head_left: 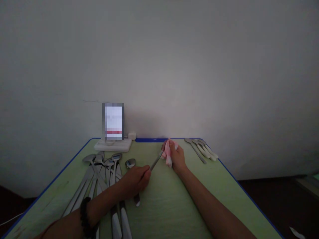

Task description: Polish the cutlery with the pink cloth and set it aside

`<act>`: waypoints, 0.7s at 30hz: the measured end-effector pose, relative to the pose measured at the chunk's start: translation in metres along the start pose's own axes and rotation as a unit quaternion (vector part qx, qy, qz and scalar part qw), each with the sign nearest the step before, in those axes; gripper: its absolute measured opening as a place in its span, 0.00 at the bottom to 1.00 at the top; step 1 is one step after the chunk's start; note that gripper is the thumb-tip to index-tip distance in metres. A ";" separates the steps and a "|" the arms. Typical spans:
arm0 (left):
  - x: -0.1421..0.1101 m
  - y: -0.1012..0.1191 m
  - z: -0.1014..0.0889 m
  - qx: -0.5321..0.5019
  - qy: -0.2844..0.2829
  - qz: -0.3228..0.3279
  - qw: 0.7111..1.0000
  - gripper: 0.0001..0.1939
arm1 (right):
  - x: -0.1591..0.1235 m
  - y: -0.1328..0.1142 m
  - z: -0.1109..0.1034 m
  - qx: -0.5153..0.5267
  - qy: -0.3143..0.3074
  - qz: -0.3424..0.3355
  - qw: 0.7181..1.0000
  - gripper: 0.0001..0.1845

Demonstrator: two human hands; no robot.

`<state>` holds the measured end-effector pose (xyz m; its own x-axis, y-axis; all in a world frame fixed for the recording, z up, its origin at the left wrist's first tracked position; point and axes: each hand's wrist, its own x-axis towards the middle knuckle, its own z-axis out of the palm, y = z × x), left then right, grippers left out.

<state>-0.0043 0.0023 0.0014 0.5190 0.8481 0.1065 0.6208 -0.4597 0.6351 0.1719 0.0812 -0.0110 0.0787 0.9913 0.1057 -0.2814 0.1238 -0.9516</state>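
Note:
My left hand [136, 181] is closed round the handle end of a metal utensil [156, 161] that slants up to the right. My right hand [176, 156] grips a bunched pink cloth [168, 152], wrapped round the utensil's far end, so that end is hidden. Both hands hover over the middle of a green table [164, 205]. A dark band sits on my left wrist.
Several long-handled spoons [104, 172] lie in a pile at the left, some with white handles near the front edge. A few more spoons [203, 149] lie at the back right. A phone [113, 121] stands on a white stand by the wall.

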 end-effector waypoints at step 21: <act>-0.003 -0.004 0.006 0.092 0.018 0.042 0.995 0.16 | -0.002 -0.004 0.002 0.109 -0.020 0.060 0.992 0.22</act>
<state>-0.0049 0.0004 -0.0062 0.5545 0.8116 0.1837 0.6744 -0.5676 0.4722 0.1707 0.0789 -0.0069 -0.0043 0.9999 0.0114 -0.4862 0.0078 -0.8738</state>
